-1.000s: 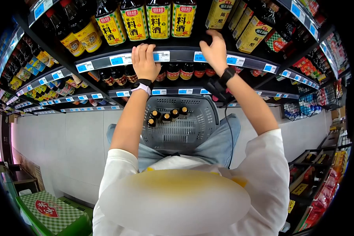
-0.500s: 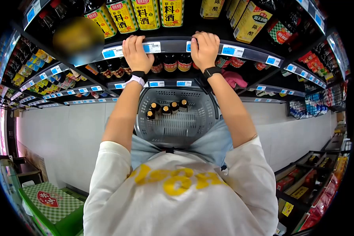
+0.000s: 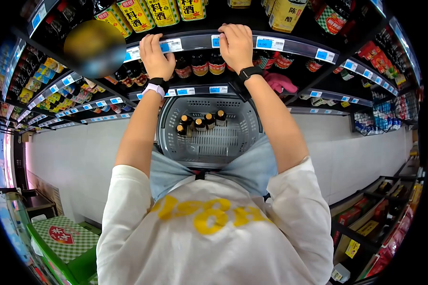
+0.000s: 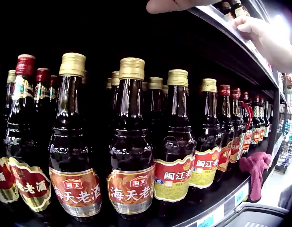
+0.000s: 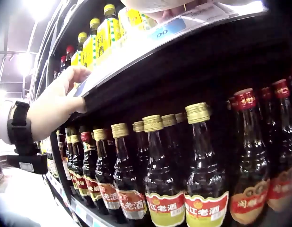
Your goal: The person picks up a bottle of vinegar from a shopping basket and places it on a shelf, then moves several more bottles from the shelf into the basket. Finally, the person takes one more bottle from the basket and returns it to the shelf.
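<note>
The shelf rail (image 3: 195, 42) fronts the shelf above the dark bottles (image 3: 199, 64) and the basket (image 3: 253, 124); your left hand (image 3: 156, 56) and right hand (image 3: 235, 45) both grip it, fingers hooked over its top. In my judgement, bear on it lightly and evenly; shift your right fingertips off the price tag.

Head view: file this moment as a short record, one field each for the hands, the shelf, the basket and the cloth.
left hand: grips the shelf rail, fingers curled over its front
right hand: grips the same rail, beside the left
basket: grey, below the arms, holds dark capped bottles
cloth: pink, on the lower shelf, right of the right wrist
</note>
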Available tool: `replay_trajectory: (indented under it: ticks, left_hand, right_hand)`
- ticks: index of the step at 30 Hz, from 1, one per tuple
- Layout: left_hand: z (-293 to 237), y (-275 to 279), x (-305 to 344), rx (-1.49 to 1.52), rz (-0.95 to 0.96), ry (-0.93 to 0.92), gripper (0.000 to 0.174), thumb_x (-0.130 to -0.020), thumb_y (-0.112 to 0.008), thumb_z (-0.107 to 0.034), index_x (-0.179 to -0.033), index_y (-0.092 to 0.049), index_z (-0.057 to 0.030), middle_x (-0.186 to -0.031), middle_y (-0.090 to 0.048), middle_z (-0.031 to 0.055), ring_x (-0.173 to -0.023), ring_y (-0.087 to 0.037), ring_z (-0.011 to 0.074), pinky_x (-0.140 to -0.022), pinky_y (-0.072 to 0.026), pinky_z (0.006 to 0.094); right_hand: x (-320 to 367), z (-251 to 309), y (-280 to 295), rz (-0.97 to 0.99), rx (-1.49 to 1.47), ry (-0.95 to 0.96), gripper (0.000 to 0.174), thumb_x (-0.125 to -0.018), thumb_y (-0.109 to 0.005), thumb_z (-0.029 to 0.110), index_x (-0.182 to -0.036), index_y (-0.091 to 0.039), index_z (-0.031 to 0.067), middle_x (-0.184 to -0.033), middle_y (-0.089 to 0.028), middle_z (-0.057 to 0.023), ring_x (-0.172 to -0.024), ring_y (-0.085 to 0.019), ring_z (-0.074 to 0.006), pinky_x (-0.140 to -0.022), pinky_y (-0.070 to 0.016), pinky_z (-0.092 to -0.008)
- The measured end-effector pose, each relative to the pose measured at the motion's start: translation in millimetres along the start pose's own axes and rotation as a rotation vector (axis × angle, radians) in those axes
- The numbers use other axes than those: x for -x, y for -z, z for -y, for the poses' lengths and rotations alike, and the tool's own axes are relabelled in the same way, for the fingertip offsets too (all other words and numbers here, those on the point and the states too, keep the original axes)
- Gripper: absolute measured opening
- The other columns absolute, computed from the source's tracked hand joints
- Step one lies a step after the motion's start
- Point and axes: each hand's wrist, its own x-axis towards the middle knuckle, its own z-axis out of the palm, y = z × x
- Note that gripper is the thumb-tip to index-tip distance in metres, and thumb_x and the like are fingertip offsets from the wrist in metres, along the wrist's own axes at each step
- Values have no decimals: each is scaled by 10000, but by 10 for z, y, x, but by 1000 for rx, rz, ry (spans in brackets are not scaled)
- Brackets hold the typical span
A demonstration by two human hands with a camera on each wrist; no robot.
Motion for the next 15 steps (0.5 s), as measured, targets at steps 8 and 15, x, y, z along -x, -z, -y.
replay_trajectory:
  ticks: [8, 15]
  left_hand:
    - [-57, 52, -19, 2, -1, 16, 535, -621, -607, -7, -1146, -511, -35, -1180, -497, 178, -1199, -426, 382, -1017, -321, 452]
    - [-62, 57, 13, -27, 49, 66, 589, -638, -610, -17, -1208, -476, -78, -1243, -466, 142, -1271, -383, 345, -1027, -269, 469]
  right_hand:
    - [-29, 27, 61, 67, -36, -30, 130, -739, -582, 58, -866, -599, 36, -883, -621, -99, -869, -559, -274, -831, -404, -392]
    - [-40, 79, 80, 56, -31, -61, 134, -740, -574, 41, -872, -594, 28, -914, -628, -114, -906, -565, -283, -833, -405, -397]
